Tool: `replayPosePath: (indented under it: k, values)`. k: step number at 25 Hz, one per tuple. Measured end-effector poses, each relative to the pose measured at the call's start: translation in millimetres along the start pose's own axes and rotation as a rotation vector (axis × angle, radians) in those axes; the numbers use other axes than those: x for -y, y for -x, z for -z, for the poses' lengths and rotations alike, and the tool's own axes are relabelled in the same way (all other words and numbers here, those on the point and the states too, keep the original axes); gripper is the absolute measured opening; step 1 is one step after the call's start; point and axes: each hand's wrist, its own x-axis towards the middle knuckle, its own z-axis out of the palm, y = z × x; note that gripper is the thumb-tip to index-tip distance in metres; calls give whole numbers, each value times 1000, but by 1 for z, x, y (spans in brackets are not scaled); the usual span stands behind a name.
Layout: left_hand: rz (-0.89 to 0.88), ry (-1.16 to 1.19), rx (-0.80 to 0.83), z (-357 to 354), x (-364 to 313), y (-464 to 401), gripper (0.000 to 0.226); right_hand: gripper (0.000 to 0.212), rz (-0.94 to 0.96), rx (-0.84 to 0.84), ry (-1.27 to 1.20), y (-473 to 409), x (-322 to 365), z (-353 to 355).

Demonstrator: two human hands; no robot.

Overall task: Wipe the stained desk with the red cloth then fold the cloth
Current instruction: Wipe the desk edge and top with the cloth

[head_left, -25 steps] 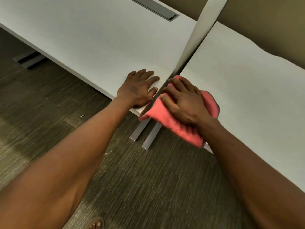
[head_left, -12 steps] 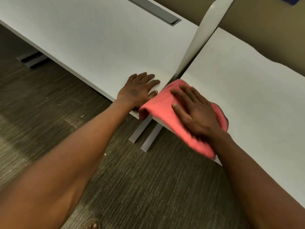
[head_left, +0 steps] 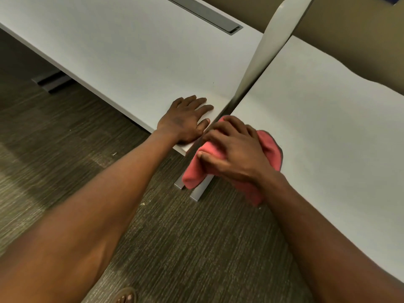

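At the near corner of the right-hand desk, just beside the upright divider, the right hand pressed down on the red cloth, its fingers curled and gripping it, one end drooping over the edge. The left hand lay flat, fingers spread, on the neighbouring desk.

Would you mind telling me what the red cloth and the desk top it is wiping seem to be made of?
Red cloth: soft fabric, possibly microfibre; it bunches and droops limply over the desk edge under the right hand.
Desk top: smooth, matte white board, likely laminate; flat, even and seamless, with a thin square edge.
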Motion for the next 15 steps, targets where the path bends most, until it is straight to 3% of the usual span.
replayPosePath:
  k: [4,8,10,15]
  values:
    - [-11,-5,14,2,1,1,55,44,-145,-12,-58,-29,7,6]
    - [-4,12,-1,1,3,1,55,35,106,-82,49,7,7,-7]
    - [-7,18,3,-1,3,0,55,35,173,-33,79,4,4,-6]
    - [-20,19,22,3,4,-2,56,49,6,130,8,-43,20,12]
